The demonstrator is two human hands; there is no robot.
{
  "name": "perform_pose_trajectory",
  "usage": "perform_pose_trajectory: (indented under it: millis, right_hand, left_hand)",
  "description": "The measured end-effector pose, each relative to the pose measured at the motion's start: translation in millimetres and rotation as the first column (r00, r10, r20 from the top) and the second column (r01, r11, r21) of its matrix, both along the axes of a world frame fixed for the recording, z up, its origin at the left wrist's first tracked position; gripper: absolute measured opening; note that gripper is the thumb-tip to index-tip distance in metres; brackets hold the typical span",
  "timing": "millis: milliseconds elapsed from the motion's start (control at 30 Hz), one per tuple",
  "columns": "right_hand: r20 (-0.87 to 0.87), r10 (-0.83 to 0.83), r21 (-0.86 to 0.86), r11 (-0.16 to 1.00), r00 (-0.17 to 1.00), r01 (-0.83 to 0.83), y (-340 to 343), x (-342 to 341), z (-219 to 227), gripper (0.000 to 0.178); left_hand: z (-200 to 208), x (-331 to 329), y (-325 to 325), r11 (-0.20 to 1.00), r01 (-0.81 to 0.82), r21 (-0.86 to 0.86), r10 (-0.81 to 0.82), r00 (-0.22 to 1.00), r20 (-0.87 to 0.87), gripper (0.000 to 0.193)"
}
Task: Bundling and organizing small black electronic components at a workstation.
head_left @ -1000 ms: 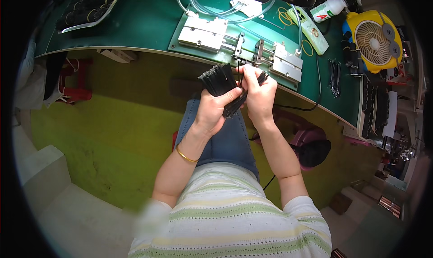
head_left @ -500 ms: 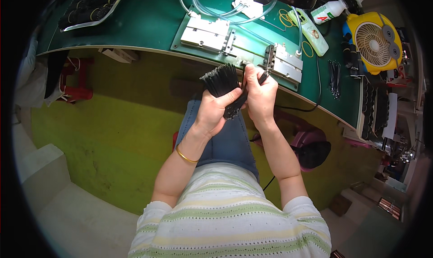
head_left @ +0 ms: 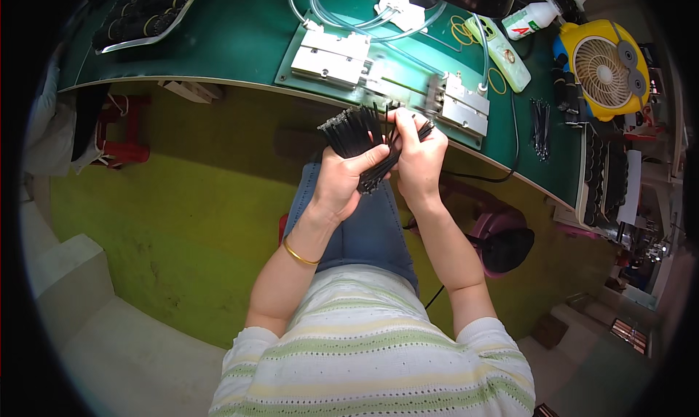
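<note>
A thick bundle of thin black strands with silvery tips (head_left: 351,131) is gripped in my left hand (head_left: 339,179), thumb pressed across it, just in front of the table edge. My right hand (head_left: 421,155) is closed beside it, thumb and fingers pinching a few similar black strands (head_left: 425,129) whose tips poke out to the right. One or two strands stand up between the two hands. Right behind my fingers sits a metal clamping fixture with a left block (head_left: 331,56) and a right block (head_left: 464,105); its middle parts look blurred.
The green table (head_left: 240,42) carries a tray of black bundles (head_left: 142,24) at far left. Clear air hoses (head_left: 349,25) run behind the fixture. To the right are a phone (head_left: 507,56), a white bottle (head_left: 530,20), a yellow fan (head_left: 604,69) and loose black strands (head_left: 540,129).
My right thumb has shifted slightly left toward the bundle, and strands between the hands have fanned apart. The fixture's middle parts, sharp before, are now smeared by motion. My left hand stays nearly in place.
</note>
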State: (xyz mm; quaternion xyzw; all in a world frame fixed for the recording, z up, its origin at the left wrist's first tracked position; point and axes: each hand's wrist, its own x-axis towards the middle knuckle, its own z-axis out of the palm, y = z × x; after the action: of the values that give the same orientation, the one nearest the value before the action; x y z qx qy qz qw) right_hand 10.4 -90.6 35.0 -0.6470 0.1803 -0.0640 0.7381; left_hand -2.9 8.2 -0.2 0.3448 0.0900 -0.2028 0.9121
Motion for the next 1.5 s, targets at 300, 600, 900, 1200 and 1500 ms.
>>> perform_pose_trajectory:
  millis: [300, 600, 900, 1200, 1500]
  right_hand:
    - [-0.01, 0.028, -0.026, 0.999, 1.0, -0.029, -3, -2, -2, 0.018]
    - [0.053, 0.036, -0.11, 0.993, 0.998, -0.03, -1, -1, 1, 0.017]
    - [-0.003, 0.0, 0.029, 1.0, 1.0, 0.0, -4, 2, -2, 0.017]
    - [0.049, 0.085, -0.076, 0.994, 0.995, -0.081, -5, -2, 1, 0.016]
    - [-0.005, 0.035, -0.021, 0.999, 0.999, -0.035, -4, 1, -3, 0.016]
  left_hand:
    - [5, 0, -4, 0.999, -0.036, -0.035, 0.035, 0.999, -0.025, 0.012]
    - [5, -1, -3, 0.998, -0.038, 0.04, 0.039, 0.999, -0.023, 0.013]
    - [9, 2, -5, 1.0, -0.028, 0.011, 0.029, 0.999, -0.017, 0.013]
    - [4, 0, -2, 1.0, 0.007, -0.001, -0.007, 1.0, -0.002, 0.013]
    - [4, 1, -3, 1.0, -0.009, 0.029, 0.01, 1.0, -0.027, 0.013]
